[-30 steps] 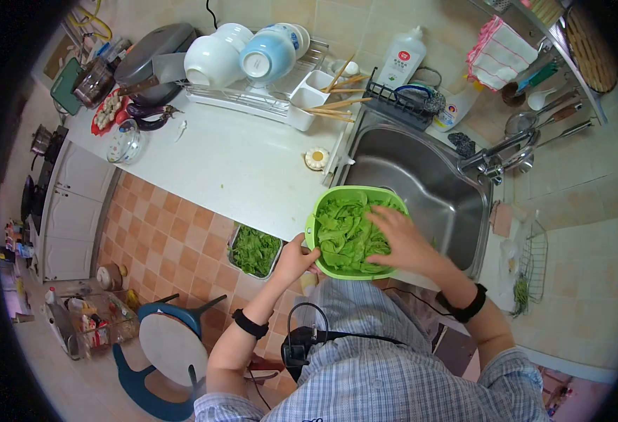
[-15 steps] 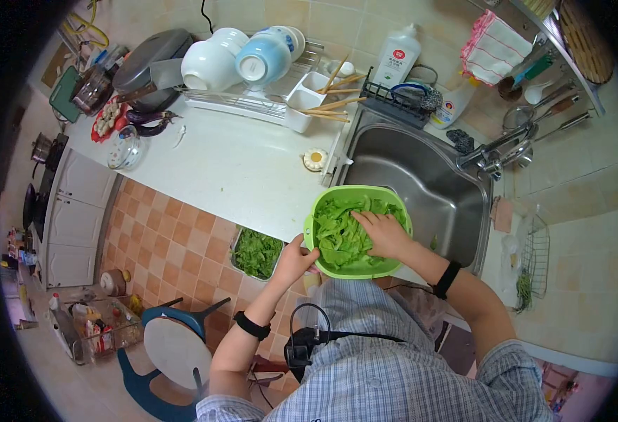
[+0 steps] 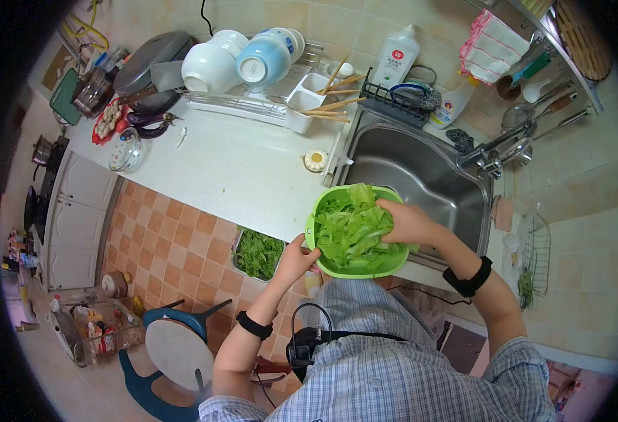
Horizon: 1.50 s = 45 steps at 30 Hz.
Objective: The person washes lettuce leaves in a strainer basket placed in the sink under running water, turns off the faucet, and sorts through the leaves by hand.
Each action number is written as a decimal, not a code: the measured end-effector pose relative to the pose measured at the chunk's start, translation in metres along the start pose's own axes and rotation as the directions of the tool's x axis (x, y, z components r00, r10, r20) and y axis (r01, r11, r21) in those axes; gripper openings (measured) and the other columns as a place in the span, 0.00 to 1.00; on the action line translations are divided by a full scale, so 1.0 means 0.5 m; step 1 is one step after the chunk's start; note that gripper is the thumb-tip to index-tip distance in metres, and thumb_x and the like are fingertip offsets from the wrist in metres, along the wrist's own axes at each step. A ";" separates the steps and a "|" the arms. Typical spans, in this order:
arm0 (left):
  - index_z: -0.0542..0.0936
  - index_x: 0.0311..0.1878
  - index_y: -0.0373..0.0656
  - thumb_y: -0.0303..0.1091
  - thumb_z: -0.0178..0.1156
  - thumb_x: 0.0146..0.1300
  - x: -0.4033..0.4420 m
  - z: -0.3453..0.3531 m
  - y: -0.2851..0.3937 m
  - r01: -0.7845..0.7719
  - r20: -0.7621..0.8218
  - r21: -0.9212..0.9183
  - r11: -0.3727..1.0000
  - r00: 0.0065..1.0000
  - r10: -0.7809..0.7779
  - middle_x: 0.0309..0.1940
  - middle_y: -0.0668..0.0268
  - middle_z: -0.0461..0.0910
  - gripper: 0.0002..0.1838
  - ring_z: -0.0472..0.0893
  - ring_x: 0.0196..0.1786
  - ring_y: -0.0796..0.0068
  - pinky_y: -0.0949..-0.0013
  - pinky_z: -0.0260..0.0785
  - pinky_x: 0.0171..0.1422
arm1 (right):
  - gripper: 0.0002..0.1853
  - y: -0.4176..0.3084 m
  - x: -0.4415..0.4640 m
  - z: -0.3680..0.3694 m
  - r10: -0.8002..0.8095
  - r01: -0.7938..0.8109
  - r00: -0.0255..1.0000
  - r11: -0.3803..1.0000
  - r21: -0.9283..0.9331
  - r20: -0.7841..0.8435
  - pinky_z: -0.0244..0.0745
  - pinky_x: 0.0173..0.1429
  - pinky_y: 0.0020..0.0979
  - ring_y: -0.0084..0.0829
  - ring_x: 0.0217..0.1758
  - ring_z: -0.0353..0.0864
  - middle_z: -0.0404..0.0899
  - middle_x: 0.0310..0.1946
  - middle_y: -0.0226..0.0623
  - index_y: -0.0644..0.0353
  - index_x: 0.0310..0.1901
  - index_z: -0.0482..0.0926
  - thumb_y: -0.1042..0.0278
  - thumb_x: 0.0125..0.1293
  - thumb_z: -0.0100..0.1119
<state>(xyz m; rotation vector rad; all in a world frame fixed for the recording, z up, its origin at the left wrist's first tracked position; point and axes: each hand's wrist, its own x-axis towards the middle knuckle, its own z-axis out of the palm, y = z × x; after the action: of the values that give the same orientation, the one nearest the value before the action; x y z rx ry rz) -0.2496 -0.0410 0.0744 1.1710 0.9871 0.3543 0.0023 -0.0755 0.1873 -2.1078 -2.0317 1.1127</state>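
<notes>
A green plastic basin [image 3: 365,272] full of lettuce leaves is held at the counter's front edge, beside the sink. My left hand [image 3: 300,258] grips its left rim, thumb over the edge. My right hand [image 3: 409,224] is closed on a bunch of lettuce [image 3: 357,226] at the basin's right side, and the leaves rise above the rim. The fingertips are partly hidden among the leaves. Below the counter edge, a clear container of leafy greens [image 3: 258,254] stands left of my left hand.
The steel sink [image 3: 421,165] lies just beyond the basin, its faucet [image 3: 488,156] at the right. A dish rack with bowls [image 3: 263,62] and a white chopstick holder [image 3: 298,116] stand at the back. Eggplants [image 3: 156,126] lie far left. A chair [image 3: 175,348] stands on the floor.
My right hand has closed on lettuce and lifted it, moving slightly right. The leaves now stand higher in the basin. My left hand keeps its hold on the rim.
</notes>
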 end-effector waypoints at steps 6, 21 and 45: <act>0.60 0.51 0.29 0.26 0.52 0.54 -0.003 -0.003 0.002 -0.003 0.017 0.010 1.000 1.000 0.003 0.22 0.54 0.76 0.22 0.78 0.20 0.70 0.73 0.73 0.21 | 0.49 0.063 -0.005 0.048 -0.139 0.139 0.990 0.990 0.014 -0.011 0.57 0.60 0.31 0.41 0.59 0.60 0.51 0.57 0.56 0.72 0.57 0.53 0.51 0.37 0.68; 0.58 0.52 0.30 0.25 0.51 0.55 0.007 -0.010 -0.025 -0.017 0.051 0.035 0.999 0.999 0.015 0.23 0.52 0.76 0.21 0.79 0.21 0.66 0.71 0.74 0.22 | 0.16 0.038 0.035 0.062 0.095 -0.097 0.993 0.995 -0.022 -0.067 0.67 0.49 0.32 0.35 0.45 0.73 0.74 0.39 0.41 0.63 0.43 0.73 0.66 0.52 0.57; 0.63 0.48 0.27 0.26 0.54 0.50 -0.016 -0.028 0.016 0.054 0.035 -0.024 0.998 0.998 -0.053 0.23 0.53 0.76 0.22 0.79 0.21 0.69 0.73 0.74 0.22 | 0.12 0.201 -0.027 0.109 0.279 0.017 0.860 0.821 0.570 -0.427 0.70 0.36 0.22 0.21 0.30 0.75 0.77 0.30 0.34 0.64 0.41 0.72 0.71 0.55 0.53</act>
<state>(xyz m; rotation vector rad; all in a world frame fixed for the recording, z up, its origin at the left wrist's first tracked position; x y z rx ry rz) -0.2630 -0.0349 0.0843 1.1228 0.9792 0.3022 0.0647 -0.1280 0.1058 -1.9635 -1.1570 0.8960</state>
